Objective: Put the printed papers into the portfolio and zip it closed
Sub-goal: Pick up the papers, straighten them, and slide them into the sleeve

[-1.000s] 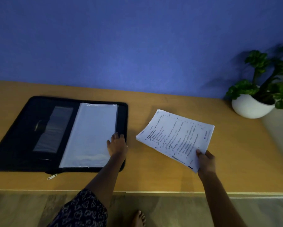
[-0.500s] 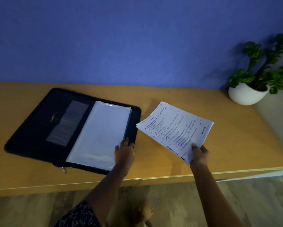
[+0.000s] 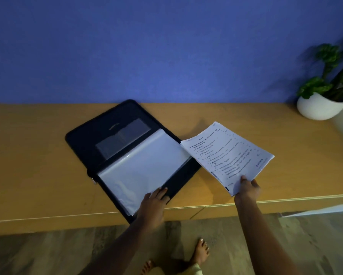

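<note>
A black zip portfolio (image 3: 83,139) lies open and turned at an angle on the wooden table (image 3: 28,155), its near corner past the table's front edge. Clear plastic sleeves (image 3: 143,169) fill its right half. My left hand (image 3: 152,205) rests on the portfolio's near right corner, fingers spread on the sleeve edge and cover. To the right, my right hand (image 3: 247,187) pinches the near corner of a stack of printed papers (image 3: 226,155) held just above the table. The papers' left corner reaches the portfolio's right edge. A zip pull (image 3: 94,182) hangs at the spine.
A white pot with a green plant (image 3: 321,108) stands at the table's back right. A blue wall (image 3: 166,46) runs behind the table. Bare feet (image 3: 200,253) stand on the floor below the table's front edge.
The portfolio has swung further around, its near corner now over the table edge, with my left hand still on it. The papers stay in my right hand, now close to the portfolio's right edge.
</note>
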Action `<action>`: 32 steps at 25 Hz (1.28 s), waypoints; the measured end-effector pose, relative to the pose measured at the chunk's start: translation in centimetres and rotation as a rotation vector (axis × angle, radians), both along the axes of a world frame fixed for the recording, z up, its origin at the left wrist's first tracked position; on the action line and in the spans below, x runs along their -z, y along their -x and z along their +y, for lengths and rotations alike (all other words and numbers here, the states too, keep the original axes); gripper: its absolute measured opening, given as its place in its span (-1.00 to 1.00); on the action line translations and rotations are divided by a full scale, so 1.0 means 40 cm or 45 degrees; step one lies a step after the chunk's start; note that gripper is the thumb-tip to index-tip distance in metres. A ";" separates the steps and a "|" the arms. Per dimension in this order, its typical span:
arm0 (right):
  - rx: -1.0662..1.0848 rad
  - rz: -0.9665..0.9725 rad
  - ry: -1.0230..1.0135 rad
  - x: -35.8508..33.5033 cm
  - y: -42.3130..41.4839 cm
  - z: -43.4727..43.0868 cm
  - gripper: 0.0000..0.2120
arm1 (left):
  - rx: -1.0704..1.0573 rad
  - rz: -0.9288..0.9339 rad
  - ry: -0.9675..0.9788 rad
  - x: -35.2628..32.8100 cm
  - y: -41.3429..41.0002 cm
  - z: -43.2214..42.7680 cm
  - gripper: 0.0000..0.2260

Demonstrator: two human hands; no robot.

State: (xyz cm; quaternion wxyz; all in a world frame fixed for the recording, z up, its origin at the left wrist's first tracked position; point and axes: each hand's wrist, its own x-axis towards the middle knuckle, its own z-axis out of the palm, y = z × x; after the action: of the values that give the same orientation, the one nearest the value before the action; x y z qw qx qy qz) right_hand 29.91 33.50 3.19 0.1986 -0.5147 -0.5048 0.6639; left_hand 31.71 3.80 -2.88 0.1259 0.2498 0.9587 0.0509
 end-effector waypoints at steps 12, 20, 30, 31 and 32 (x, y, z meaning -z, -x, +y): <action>0.002 0.032 0.130 0.001 -0.019 -0.085 -0.74 | 0.168 0.258 0.123 -0.043 -0.050 -0.355 -0.57; -0.086 0.030 0.169 0.000 -0.059 -0.009 -0.74 | -0.454 0.151 -0.254 -0.079 0.042 -0.120 -0.79; -0.246 0.029 0.131 -0.011 -0.011 0.153 -0.74 | -0.842 -0.074 0.011 -0.055 0.142 0.166 -0.46; -0.267 0.036 0.141 -0.010 0.000 0.158 -0.73 | -0.843 -0.061 -0.015 -0.055 0.146 0.164 -0.54; -0.286 0.037 0.150 -0.008 0.012 0.159 -0.74 | -0.848 -0.050 -0.051 -0.057 0.150 0.162 -0.62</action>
State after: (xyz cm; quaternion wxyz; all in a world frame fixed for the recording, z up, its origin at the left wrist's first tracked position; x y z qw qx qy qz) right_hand 29.41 39.85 3.52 0.0996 -0.4561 -0.5166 0.7178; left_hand 25.70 10.27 -0.59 0.1161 -0.0759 0.9839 0.1128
